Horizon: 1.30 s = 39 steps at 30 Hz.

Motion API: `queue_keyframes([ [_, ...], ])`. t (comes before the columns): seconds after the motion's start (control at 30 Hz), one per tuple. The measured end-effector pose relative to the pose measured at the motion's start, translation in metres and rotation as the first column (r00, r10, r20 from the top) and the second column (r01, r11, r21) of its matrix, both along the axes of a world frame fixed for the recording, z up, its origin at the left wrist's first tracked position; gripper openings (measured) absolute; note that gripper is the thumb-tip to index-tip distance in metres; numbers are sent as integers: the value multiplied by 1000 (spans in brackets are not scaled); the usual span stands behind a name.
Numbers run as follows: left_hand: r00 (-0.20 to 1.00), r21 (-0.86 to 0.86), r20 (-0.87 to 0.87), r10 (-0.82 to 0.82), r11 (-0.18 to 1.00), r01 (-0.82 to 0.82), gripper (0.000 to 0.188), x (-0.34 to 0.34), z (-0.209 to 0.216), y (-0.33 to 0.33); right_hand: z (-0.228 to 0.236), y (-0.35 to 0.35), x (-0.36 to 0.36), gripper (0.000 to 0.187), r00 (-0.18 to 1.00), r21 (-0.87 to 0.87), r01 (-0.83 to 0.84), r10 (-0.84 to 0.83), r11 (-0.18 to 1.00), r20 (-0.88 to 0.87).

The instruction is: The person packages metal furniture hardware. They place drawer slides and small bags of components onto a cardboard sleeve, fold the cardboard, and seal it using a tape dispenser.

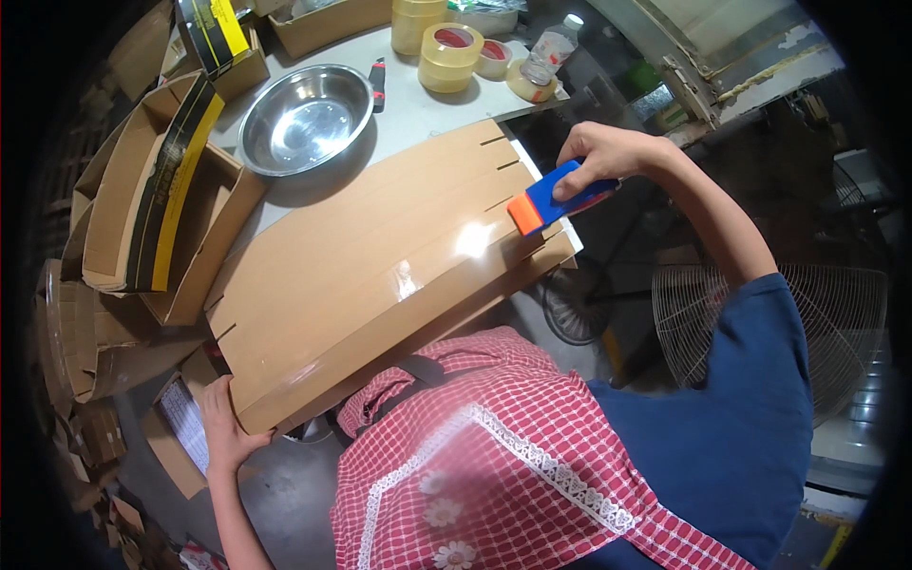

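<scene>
A large, closed brown cardboard box (351,247) lies slantwise across the table's near edge in front of me. Clear tape shines along its near edge, and short dark slots or marks show near its ends. My right hand (606,161) is closed around a blue tape dispenser (548,201) at the box's right end. The dispenser's orange head rests on or just over the cardboard; which one I cannot tell. At the near left corner, my left hand (225,426) grips the box, its thumb along the lower edge and its fingers against the end.
A steel bowl (306,119) and a red-black cutter (378,85) sit on the white table behind the box. Tape rolls (449,57) and a plastic bottle (551,49) stand at the back right. Open cartons (152,190) crowd the left. A wire-caged fan (679,323) is at the right.
</scene>
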<state>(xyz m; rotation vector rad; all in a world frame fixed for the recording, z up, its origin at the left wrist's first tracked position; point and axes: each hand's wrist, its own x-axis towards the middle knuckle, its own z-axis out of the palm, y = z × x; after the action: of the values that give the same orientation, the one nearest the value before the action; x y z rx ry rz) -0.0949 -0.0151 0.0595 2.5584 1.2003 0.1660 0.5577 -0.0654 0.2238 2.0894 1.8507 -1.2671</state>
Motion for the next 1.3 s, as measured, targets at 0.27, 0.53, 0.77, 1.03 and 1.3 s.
queue_keyframes([
  [0.27, 994, -7, -105, 23, 1000, -24, 99, 12, 11, -3, -35, 0, -5, 56, 994, -6, -102, 102, 995, 43],
  [0.53, 958, 94, -283, 43, 995, -17, 130, 100, -30, -44, -61, 0, -44, 53, 827, 40, -398, 340, 917, 448],
  [0.77, 899, -250, 4, -438, 870, 425, 100, 262, 8, -11, -48, 1, -201, 31, 436, 16, -789, 542, 614, 719],
  [1.03, 839, -849, 469, 277, 403, 341, 48, 287, -16, 87, -94, -30, -219, 18, 989, 955, 58, 115, 293, -95],
  [1.3, 828, -821, 558, -56, 105, 561, 48, 453, -23, 37, -233, -151, -144, 41, 32, 75, 995, -498, -65, -867],
])
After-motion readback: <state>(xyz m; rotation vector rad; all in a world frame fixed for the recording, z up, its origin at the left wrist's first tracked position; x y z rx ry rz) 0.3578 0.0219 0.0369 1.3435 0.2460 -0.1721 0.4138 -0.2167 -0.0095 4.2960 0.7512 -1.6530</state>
